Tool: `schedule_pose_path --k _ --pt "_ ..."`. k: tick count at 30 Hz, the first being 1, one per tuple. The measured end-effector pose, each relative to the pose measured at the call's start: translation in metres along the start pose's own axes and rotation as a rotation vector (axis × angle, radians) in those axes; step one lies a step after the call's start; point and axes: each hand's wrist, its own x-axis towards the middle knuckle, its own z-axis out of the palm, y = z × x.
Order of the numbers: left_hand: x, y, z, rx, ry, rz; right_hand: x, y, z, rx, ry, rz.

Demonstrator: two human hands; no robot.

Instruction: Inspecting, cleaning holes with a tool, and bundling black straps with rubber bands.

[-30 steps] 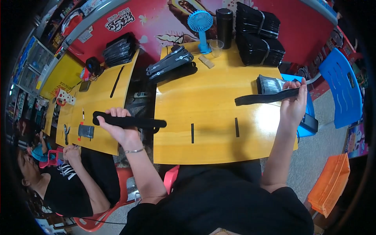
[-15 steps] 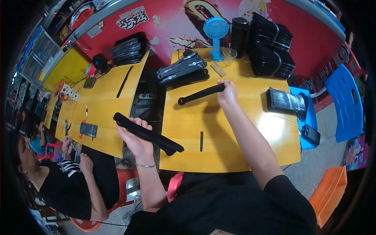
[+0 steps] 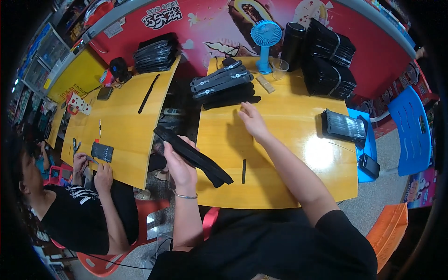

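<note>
A bundle of long black cloth straps point(image 3: 193, 157) lies across the palm of my left hand point(image 3: 183, 165), which is closed round it. The bundle hangs slanting over the near-left edge of my table. My right hand point(image 3: 253, 120) is raised over the table with nothing in it, its fingers stretched out. Just beyond those fingertips is a pile of flat straps point(image 3: 221, 84), grey with white marks on top and black below. A black strap pokes out from the pile's lower right. Nearer me, a thin black strip point(image 3: 244, 171) lies on the yellow table point(image 3: 280, 186).
A blue fan point(image 3: 265, 44), a clear cup point(image 3: 279, 68) and black bundles point(image 3: 329, 60) stand at the back. A black packet point(image 3: 344, 126) lies at right, beside a blue chair point(image 3: 364, 149) bearing a phone. At left, a seated person point(image 3: 84, 214) works at another table.
The black strap in my right hand has been let go and now lies at the pile. My right hand has come left; the left hand's bundle has shifted slightly right.
</note>
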Motion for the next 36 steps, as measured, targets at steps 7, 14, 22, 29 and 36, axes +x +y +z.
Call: schedule_pose_path --k 7,14,22,29,36 --pt "-0.003 -0.025 -0.011 0.282 0.174 0.087 -0.042 -0.114 -0.035 0.748 -0.535 0.002" --pt "-0.028 -0.021 0.043 0.661 -0.173 0.367 -0.092 -0.167 -0.053 0.266 -0.354 -0.327" --pt "-0.038 -0.030 0.062 0.741 -0.115 0.631 -0.113 -0.175 -0.048 0.595 -0.111 -0.208" --pt "-0.026 -0.040 0.054 0.927 -0.098 0.791 -0.111 -0.166 -0.040 1.011 -0.212 0.141" --pt "-0.006 -0.002 0.052 0.910 -0.238 0.473 -0.103 -0.153 -0.049 0.198 -0.024 -0.447"
